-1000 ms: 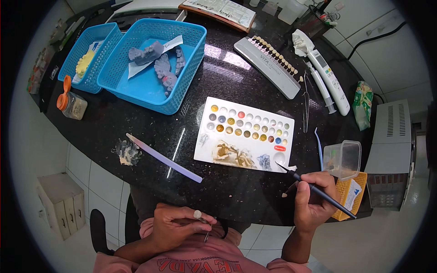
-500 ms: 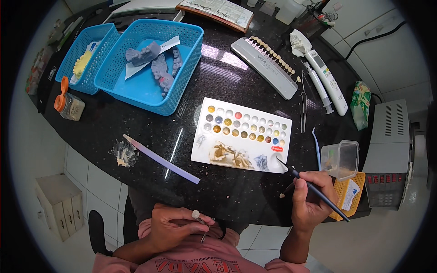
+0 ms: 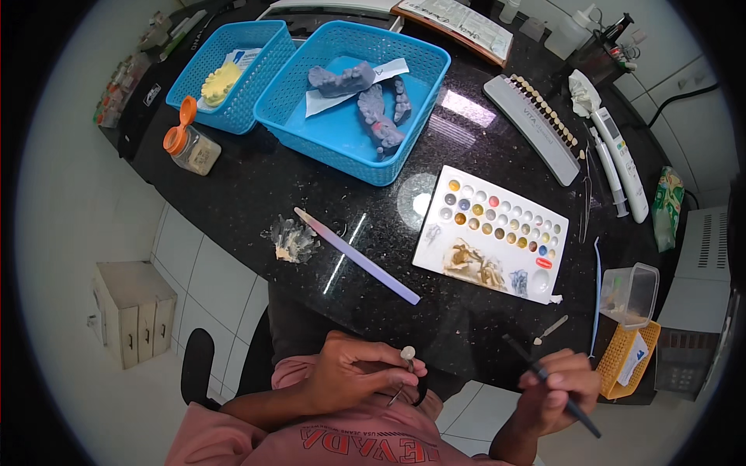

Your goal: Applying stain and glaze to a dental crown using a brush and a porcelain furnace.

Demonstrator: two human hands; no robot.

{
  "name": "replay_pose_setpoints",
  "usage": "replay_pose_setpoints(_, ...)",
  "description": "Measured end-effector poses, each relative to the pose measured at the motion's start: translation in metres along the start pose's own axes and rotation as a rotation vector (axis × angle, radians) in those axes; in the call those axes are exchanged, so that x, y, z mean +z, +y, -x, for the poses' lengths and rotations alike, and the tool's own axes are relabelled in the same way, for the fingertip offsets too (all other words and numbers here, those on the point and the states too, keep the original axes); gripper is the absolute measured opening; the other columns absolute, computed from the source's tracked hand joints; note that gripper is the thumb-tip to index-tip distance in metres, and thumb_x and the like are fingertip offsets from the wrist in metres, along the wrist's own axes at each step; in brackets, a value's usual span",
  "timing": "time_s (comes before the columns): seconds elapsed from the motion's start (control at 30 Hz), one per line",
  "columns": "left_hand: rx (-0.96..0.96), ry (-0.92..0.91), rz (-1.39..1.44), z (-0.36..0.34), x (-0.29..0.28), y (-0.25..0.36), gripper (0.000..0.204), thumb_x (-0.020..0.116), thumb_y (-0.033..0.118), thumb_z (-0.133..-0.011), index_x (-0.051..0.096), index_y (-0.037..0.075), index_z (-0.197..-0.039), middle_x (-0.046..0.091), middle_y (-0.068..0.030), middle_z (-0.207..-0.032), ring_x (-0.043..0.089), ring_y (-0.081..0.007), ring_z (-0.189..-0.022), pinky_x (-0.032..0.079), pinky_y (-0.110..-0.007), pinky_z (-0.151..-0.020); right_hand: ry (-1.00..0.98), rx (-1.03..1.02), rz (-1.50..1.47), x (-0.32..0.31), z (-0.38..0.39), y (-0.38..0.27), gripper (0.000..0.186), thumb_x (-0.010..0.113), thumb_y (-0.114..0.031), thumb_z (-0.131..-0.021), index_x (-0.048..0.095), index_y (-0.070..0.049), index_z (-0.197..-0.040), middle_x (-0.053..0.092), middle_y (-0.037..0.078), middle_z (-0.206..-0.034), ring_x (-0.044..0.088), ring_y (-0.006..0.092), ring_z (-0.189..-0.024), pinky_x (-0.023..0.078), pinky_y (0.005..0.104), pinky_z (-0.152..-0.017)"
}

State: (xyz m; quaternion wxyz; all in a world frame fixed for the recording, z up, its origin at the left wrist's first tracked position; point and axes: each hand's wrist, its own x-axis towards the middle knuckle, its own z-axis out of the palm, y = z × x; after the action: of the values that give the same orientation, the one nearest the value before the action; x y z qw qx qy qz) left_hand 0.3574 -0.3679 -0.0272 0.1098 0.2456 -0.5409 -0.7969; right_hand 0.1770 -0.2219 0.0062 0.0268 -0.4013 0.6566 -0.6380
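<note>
My left hand [image 3: 353, 373], close to my shirt, pinches a thin metal holder [image 3: 396, 394] with a small pale round piece [image 3: 407, 352] at its top. In my right hand [image 3: 561, 388] is a dark slim-handled brush [image 3: 522, 355], slanting up and left; it is slightly blurred. The brush is in the air in front of the table edge, apart from the white paint palette [image 3: 431, 250]. Rows of coloured wells fill the palette's upper part, with brown and grey-blue smears below. A short tool with a pale tip [image 3: 551, 329] lies between the palette and my right hand.
A lilac file [image 3: 357, 256] lies beside a smeared patch [image 3: 294, 239]. Blue baskets [image 3: 272, 128] hold grey and yellow dental models. An orange-lidded jar [image 3: 194, 151], a tooth shade guide [image 3: 532, 128], tweezers [image 3: 585, 202], a clear box [image 3: 631, 291] and a yellow basket [image 3: 610, 373] stand around.
The brush has left the palette's lower right corner, and my right hand has drawn back toward me. The view has turned, so the table things appear further right. My left hand keeps its hold.
</note>
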Motion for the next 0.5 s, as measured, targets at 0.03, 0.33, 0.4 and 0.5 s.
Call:
replay_pose_setpoints(0.03, -0.001, 0.01, -0.004, 0.0, 0.001, 0.001, 0.009, 0.07, -0.011, -0.073, 0.066, -0.01, -0.082, 0.068, -0.0215, -0.087, 0.069, -0.0249, -0.084, 0.058, -0.033, -0.078, -0.009, 0.016, -0.044, 0.01, 0.007, -0.003, 0.031, 0.063, -0.032, -0.086, 0.049, -0.004, -0.087, 0.048, 0.007, -0.063, 0.048, 0.0133, -0.049, 0.04, 0.021, -0.044)
replay_pose_setpoints(0.33, 0.037, -0.002, -0.067, 0.001, -0.004, 0.002, 0.009, 0.069, -0.002, -0.078, 0.068, -0.007, -0.086, 0.069, -0.016, -0.088, 0.068, -0.0181, -0.083, 0.056, -0.027, -0.075, -0.28, -0.052, -0.057, 0.038, 0.008, -0.006, 0.013, 0.064, -0.008, -0.072, 0.056, -0.003, -0.08, 0.058, 0.008, -0.063, 0.059, 0.0172, -0.05, 0.048, 0.0247, -0.05)
replay_pose_setpoints(0.4, 0.066, -0.003, -0.066, 0.002, -0.004, -0.001, 0.009, 0.069, -0.002, -0.078, 0.068, -0.006, -0.086, 0.069, -0.016, -0.088, 0.068, -0.0183, -0.083, 0.056, -0.026, -0.074, -0.3, -0.056, -0.046, 0.039, 0.007, -0.007, 0.011, 0.064, -0.007, -0.071, 0.056, -0.004, -0.079, 0.058, 0.007, -0.062, 0.059, 0.0169, -0.05, 0.048, 0.0242, -0.05)
replay_pose_setpoints(0.5, 0.064, -0.002, -0.057, 0.002, -0.004, -0.002, 0.009, 0.069, -0.002, -0.078, 0.068, -0.006, -0.086, 0.07, -0.0157, -0.087, 0.069, -0.018, -0.082, 0.056, -0.026, -0.074, -0.335, -0.045, -0.02, 0.039, 0.006, -0.009, 0.01, 0.063, -0.005, -0.07, 0.057, -0.004, -0.078, 0.058, 0.007, -0.062, 0.06, 0.0169, -0.05, 0.048, 0.0241, -0.049)
